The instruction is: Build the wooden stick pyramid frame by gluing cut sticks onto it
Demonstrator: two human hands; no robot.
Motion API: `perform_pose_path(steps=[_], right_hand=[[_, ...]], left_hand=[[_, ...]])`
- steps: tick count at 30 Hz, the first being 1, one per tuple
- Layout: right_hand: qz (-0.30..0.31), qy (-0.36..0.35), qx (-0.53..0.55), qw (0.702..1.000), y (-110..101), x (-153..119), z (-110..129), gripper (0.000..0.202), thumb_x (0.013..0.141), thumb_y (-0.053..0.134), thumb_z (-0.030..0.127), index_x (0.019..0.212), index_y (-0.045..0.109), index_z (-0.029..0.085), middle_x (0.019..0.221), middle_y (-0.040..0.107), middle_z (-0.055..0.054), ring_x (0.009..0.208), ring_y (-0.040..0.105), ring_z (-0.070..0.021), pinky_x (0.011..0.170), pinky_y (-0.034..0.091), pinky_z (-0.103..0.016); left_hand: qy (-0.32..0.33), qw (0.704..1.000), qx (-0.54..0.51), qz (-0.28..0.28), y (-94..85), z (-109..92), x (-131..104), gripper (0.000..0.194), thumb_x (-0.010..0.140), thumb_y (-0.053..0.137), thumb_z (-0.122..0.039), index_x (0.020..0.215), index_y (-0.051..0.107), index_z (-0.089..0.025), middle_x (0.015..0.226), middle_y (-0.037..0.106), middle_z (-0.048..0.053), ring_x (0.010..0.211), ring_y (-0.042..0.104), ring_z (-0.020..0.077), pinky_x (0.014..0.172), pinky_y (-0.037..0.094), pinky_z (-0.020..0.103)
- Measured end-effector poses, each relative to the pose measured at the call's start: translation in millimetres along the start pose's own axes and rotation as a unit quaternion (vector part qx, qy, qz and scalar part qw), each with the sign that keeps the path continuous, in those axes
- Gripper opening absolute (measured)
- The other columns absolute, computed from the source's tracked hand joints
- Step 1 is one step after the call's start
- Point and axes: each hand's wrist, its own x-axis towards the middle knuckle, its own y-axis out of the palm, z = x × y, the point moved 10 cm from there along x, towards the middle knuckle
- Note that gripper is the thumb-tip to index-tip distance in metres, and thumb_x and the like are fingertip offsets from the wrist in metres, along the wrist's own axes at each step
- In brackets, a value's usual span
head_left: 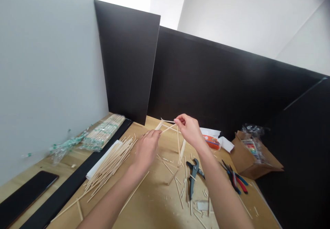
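A thin wooden stick (168,129) spans the gap between my two hands. My left hand (147,148) is closed at its lower left end, the fingertips partly hidden behind the knuckles. At the other end, my right hand (189,130) pinches the stick between thumb and fingers. Just below that pinch, an upright stick (178,144) belongs to an open frame built from similar sticks, standing on the table. Whether the pinched end touches the upright, I cannot tell. The frame's far side is partly covered by my hands.
A pile of loose sticks (113,165) lies at left, beside wrapped stick packs (104,132) and a phone (28,194). Cutters (194,177) and stick offcuts lie in front of the frame. Pliers (235,179) and a cardboard box (244,163) are at right. Black panels (219,81) stand behind.
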Motion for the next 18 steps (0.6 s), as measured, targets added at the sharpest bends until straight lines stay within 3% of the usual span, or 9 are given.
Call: perform_pose_path(steps=[18], right_hand=[[-0.048,0.068,-0.018,0.996,-0.4,-3.9,-9.1,0.017,0.084,0.053,0.032,0.078,0.064,0.019,0.074,0.069,-0.004,0.069,0.063,-0.0178,0.064,0.043,-0.026]], left_hand=[[-0.002,1.0,0.002,-0.007,-7.6,-2.1,1.4,0.02,0.093,0.044,-0.019,0.105,0.061,-0.019,0.098,0.07,0.008,0.091,0.066,0.0238,0.078,0.051,0.035]])
